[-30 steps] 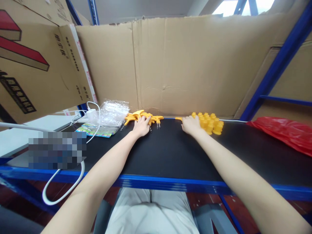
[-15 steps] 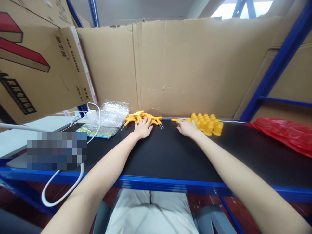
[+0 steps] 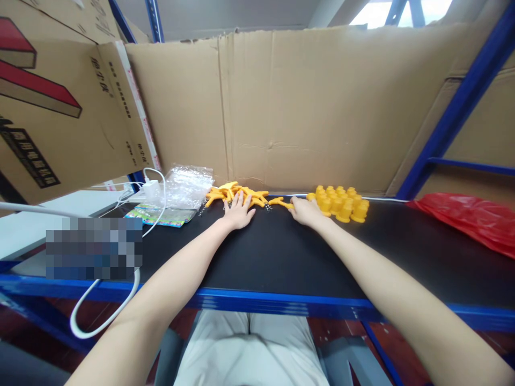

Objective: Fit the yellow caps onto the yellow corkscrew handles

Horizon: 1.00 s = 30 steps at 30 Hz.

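Note:
My left hand (image 3: 238, 215) lies with spread fingers against the near side of a heap of orange-yellow forked plastic pieces (image 3: 228, 187). Small metal coils poke out at the edges of this heap. My right hand (image 3: 306, 212) has its fingers closed on the end of a single orange Y-shaped piece (image 3: 277, 201), whose forked end points left toward the heap. Just right of that hand, several yellow flanged plastic cups (image 3: 344, 205) stand in close rows, partly hidden behind the hand.
Clear plastic bags (image 3: 185, 185) and a colourful flat packet (image 3: 177, 217) lie left of the heap, beside a white cable (image 3: 163, 201). A red plastic bag (image 3: 466, 217) rests at the right. A cardboard wall (image 3: 322, 118) closes the back; a blue rail (image 3: 281, 301) edges the black tabletop.
The orange piece at my right hand has turned, so its forked end now shows nearer the heap. My left hand has shifted very slightly right.

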Available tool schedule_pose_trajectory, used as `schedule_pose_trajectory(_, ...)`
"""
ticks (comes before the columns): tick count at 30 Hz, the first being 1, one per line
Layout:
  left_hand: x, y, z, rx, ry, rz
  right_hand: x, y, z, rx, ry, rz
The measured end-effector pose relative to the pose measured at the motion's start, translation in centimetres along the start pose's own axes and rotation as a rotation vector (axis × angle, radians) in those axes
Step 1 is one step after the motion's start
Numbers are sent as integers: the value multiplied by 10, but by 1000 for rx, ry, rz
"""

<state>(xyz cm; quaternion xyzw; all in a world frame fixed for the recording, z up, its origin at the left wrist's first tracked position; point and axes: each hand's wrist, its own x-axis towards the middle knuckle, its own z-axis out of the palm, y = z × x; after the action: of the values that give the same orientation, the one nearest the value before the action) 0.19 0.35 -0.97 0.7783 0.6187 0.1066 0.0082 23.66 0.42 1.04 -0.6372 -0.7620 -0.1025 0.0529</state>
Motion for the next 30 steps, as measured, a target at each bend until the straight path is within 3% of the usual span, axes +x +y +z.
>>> schedule_pose_trajectory(6, -4, 2, -5, -17, 54, 18, -3, 3, -7, -38, 189, 1)
schedule_pose_trajectory(9, -9, 6, -13, -15, 214, 70, -5, 3, -12, -21, 323, -58)
schedule_pose_trajectory(14, -18, 14, -30, 57, 447, 201, -8, -5, -18, -10, 468, -307)
schedule_pose_trajectory(22, -17, 14, -33, 48, 493, 239, -7, -18, -17, -15, 626, -510)
schedule_pose_trajectory(30, -23, 23, -39, 33, 458, 127, -11, -22, -18, -6, 639, -508)
